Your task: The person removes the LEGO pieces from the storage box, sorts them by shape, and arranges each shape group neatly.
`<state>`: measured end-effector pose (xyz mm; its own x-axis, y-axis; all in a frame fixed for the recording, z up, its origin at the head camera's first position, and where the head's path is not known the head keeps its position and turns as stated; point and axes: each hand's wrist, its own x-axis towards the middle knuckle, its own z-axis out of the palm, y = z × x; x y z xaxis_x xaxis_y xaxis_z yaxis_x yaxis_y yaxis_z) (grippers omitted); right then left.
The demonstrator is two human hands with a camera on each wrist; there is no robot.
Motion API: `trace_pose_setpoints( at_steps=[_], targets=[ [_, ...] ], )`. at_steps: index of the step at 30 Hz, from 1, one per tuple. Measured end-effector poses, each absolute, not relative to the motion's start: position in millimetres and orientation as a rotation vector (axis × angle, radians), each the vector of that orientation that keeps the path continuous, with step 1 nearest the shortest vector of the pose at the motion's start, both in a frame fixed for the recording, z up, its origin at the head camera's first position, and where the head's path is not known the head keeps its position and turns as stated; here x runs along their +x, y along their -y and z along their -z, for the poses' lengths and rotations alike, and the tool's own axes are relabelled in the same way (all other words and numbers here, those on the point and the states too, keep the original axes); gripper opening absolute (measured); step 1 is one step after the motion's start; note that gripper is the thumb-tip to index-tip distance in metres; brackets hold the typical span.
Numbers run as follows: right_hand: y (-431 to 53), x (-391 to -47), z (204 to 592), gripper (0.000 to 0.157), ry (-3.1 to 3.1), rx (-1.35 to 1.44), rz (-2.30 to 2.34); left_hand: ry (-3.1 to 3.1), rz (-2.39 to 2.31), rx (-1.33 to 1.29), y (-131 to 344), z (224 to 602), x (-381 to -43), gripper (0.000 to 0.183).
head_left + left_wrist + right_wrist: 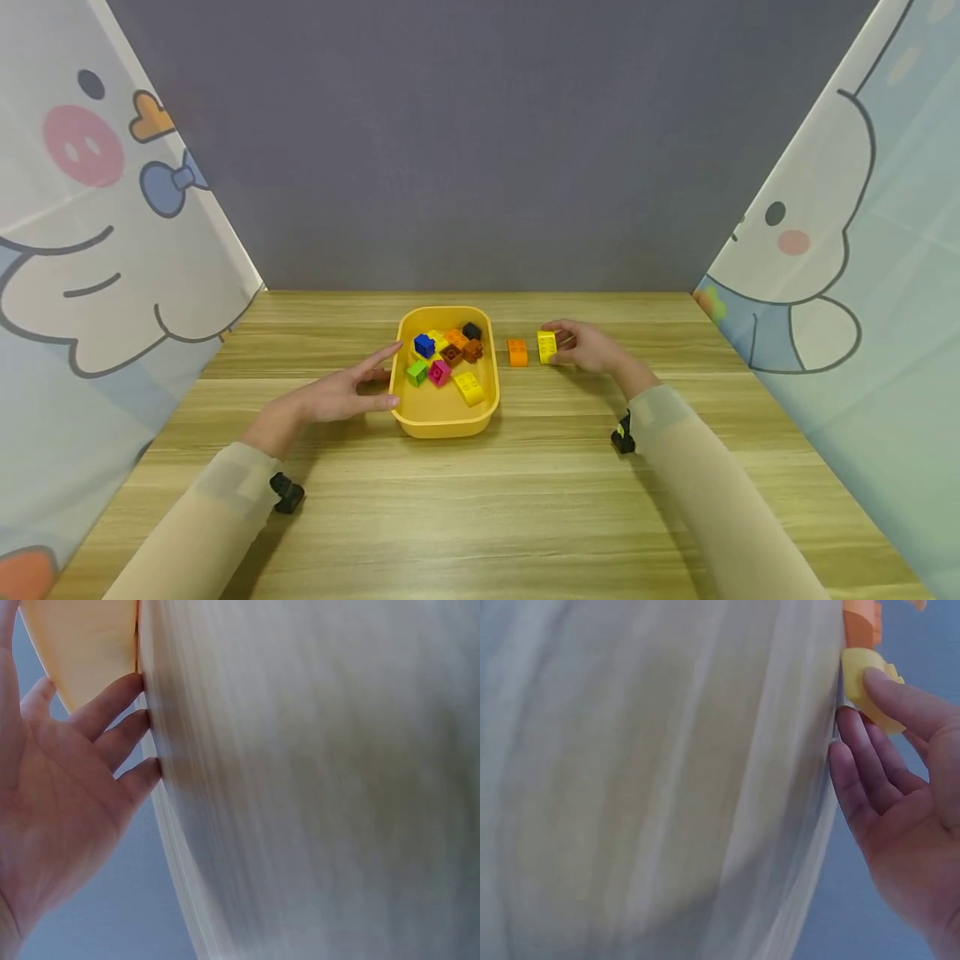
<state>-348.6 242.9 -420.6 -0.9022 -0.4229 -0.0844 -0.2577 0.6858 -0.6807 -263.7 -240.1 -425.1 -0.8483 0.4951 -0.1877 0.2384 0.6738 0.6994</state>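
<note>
My right hand pinches a yellow toy brick between thumb and fingers, just above or on the table, at the right of the tray. In the right wrist view the yellow brick has a curved side, and my thumb presses on it. An orange brick lies on the table between the held brick and the tray. My left hand rests at the left side of the yellow tray, fingers spread and fairly straight, thumb at its rim. Some fingertips of the left hand touch the table.
Several bricks lie in the tray: a blue one, a green one, a pink one, a yellow one, brown, orange and black ones. A grey wall rises behind the wooden table, with printed cloth panels at both sides.
</note>
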Motion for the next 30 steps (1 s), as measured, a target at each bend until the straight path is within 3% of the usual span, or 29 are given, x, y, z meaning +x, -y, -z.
trace_pose_setpoints(
  at_steps=[30],
  targets=[
    [-241.6,-353.0,426.3,0.061,-2.609,-0.731,0.819,-2.535,-0.968,0.581,239.3,423.8,-262.9,0.100]
  ],
)
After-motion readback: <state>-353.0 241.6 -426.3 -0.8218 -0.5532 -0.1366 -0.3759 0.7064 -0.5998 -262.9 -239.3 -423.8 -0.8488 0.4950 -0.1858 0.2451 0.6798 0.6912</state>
